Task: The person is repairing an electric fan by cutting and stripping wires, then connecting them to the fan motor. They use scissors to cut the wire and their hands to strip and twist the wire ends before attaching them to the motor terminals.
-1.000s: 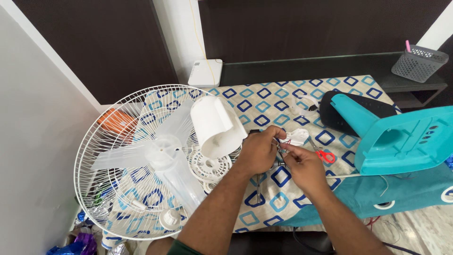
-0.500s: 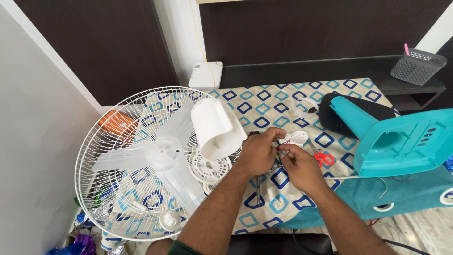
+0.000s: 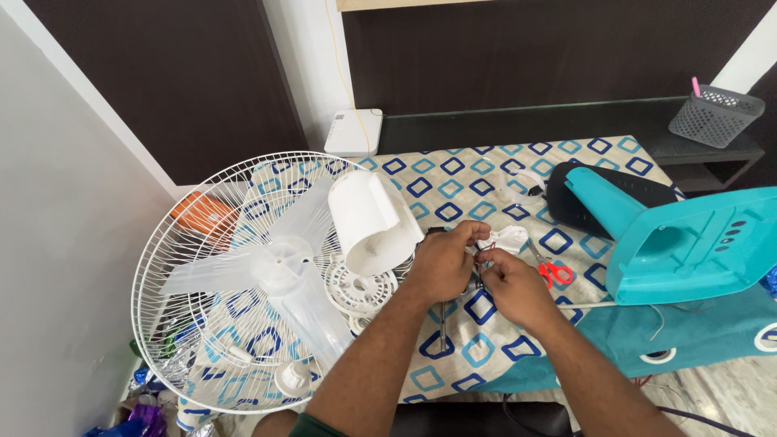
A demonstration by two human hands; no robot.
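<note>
On the patterned cloth (image 3: 453, 182), left hand (image 3: 441, 263) and right hand (image 3: 511, 285) pinching thin wires (image 3: 483, 257), one grey basket (image 3: 715, 115) holding one pink pen (image 3: 694, 86), one red scissors (image 3: 552, 271), one fan cage (image 3: 194, 324).

Both hands, left (image 3: 441, 263) and right (image 3: 511, 285), pinched together on thin wires (image 3: 483, 259) beside a small white part (image 3: 507, 238) over the patterned cloth (image 3: 453, 178).

No packages, labels, signs, screens.
</note>
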